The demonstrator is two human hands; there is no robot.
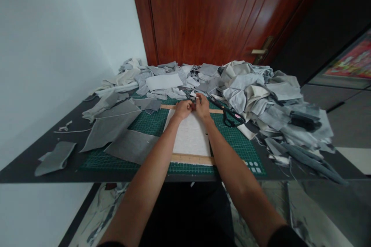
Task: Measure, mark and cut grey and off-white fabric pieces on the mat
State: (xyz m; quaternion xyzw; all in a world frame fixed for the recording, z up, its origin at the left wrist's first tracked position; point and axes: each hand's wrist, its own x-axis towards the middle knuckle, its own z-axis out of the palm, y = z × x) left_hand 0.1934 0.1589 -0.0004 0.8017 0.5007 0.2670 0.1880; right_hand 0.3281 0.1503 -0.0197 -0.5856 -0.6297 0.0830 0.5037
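Observation:
My left hand (183,109) and my right hand (202,106) meet at the far end of a white fabric piece (190,136). Both have their fingers bent and pinched together; whatever lies between the fingertips is too small to make out. Under the hands, a wooden ruler (216,111) crosses the far edge of the white fabric. A second wooden ruler (191,159) lies across its near edge, partly behind my right forearm. Black-handled scissors (230,117) rest just right of my right hand. A green cutting mat (150,123) is underneath everything here.
Grey fabric pieces (114,119) overlap the mat's left side. A folded grey scrap (56,158) lies near the left front edge. Heaps of grey and cream scraps (243,81) line the back and right of the dark table (26,158). A black object (305,121) sits on the right heap.

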